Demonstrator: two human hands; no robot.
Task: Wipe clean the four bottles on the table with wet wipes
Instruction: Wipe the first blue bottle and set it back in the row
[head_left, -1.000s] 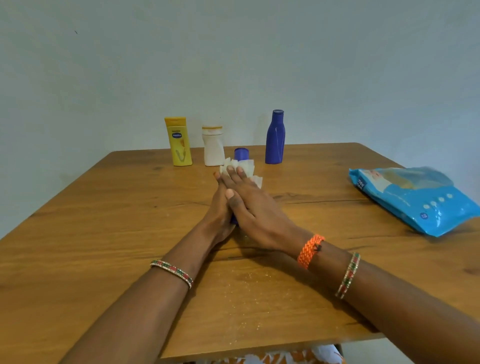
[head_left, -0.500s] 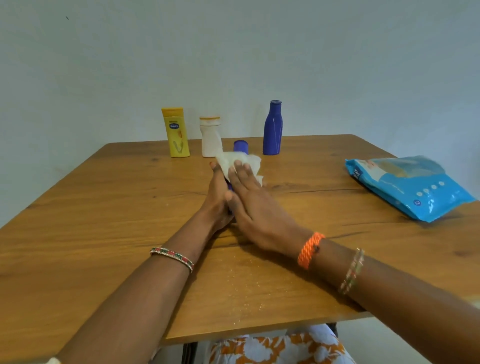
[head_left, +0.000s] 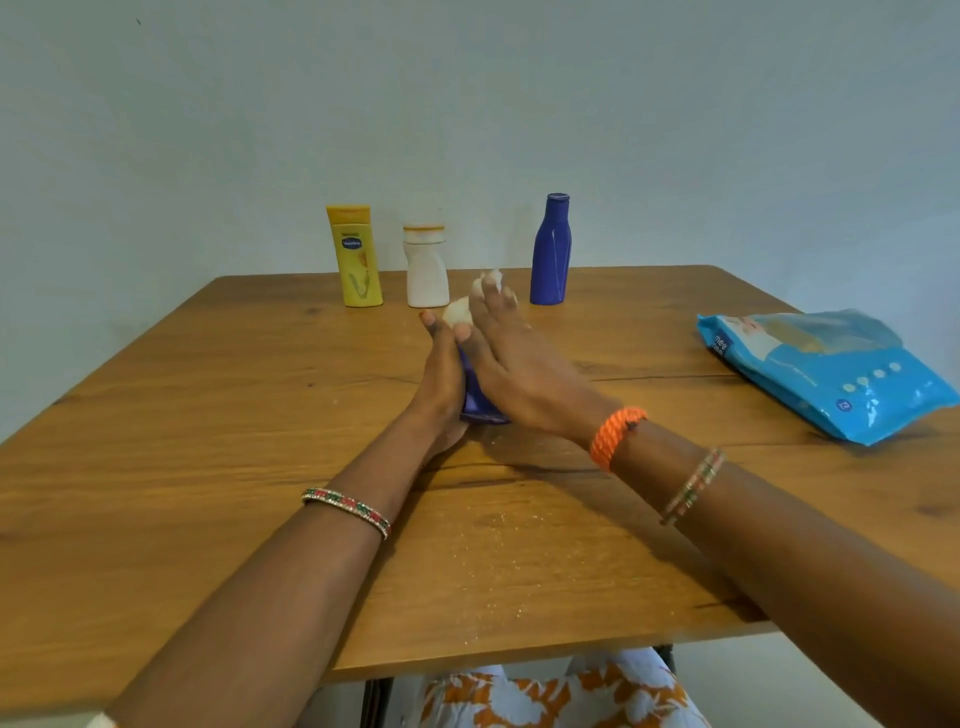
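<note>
- The dark blue bottle (head_left: 480, 395) lies between the two palms, low over the worktop (head_left: 208, 415), its base end toward the person and its neck end hidden under the wipe.
- It looks like a small plastic bottle: light, stiff-walled, smooth, and likely slick once wet (a damp wipe adds to that). The broad body near the base is the safest place to hold it, leaving the neck free for rubbing.
- The left hand (head_left: 441, 374) cups the bottle's left side, fingers reaching forward along it and curled around it as a steadying grip.
- The right hand (head_left: 511, 358) lies over the bottle's top and right side, fingers stretched forward and pressing the white wet wipe (head_left: 460, 314) against the neck end; wipe shows at the fingertips.
- Beyond the fingertips stand the yellow bottle (head_left: 356, 257), the white bottle (head_left: 426, 267) and the tall blue bottle (head_left: 551, 249), upright and apart.
- Well to the right of the right hand lies the blue wipes pack (head_left: 826, 374).
</note>
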